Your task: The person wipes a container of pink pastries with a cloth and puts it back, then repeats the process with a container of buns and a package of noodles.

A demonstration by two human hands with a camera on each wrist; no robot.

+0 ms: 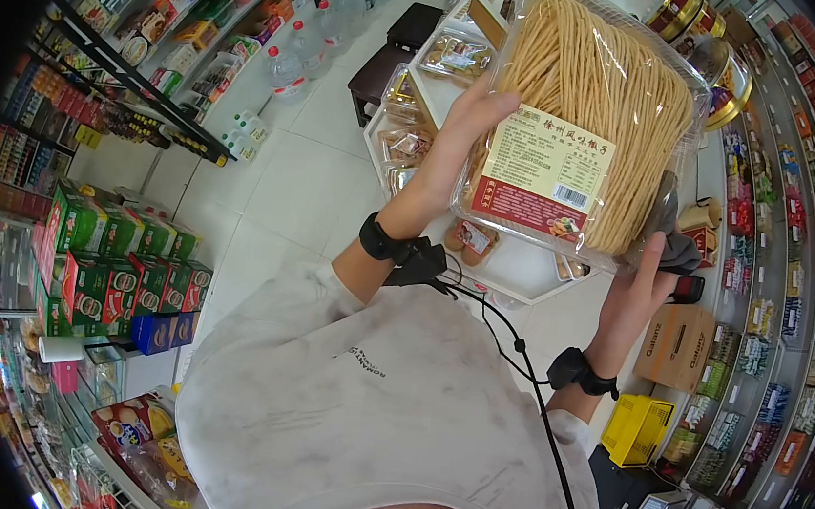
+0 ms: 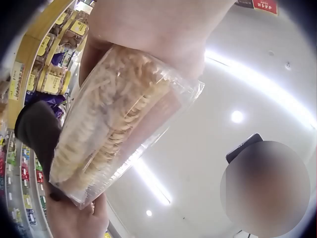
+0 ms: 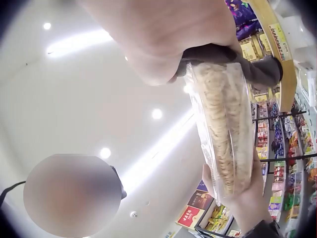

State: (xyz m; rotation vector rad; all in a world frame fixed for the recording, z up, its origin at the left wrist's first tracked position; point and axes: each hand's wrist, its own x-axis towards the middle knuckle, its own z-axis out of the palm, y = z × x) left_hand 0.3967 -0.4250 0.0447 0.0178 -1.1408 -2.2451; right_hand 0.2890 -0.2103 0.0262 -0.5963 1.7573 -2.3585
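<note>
Gripping a clear plastic package [image 1: 642, 110] of thin, golden fried strands at its left edge, the left hand [image 1: 469, 128] has its thumb over the top face, beside the upper left corner of the cream-and-red label [image 1: 543, 174]. The right hand [image 1: 643, 277] grasps the package at its near right corner, its thumb pointing up along that corner, with a dark grey cloth [image 1: 681, 251] caught between hand and plastic. The package thus lies between the two hands, tilted and raised above a white display stand [image 1: 523, 274] that carries smaller packed foods. Both wrist views show it edge-on, with a hand at either end. A black band [image 1: 384, 241] circles the left wrist and another [image 1: 581, 371] the right. To the right and nearer stand a cardboard box [image 1: 675, 347] and a yellow basket [image 1: 638, 432]; large water bottles [image 1: 287, 74] line the floor at far left, and green-and-red cartons [image 1: 121, 271] are stacked near left.
</note>
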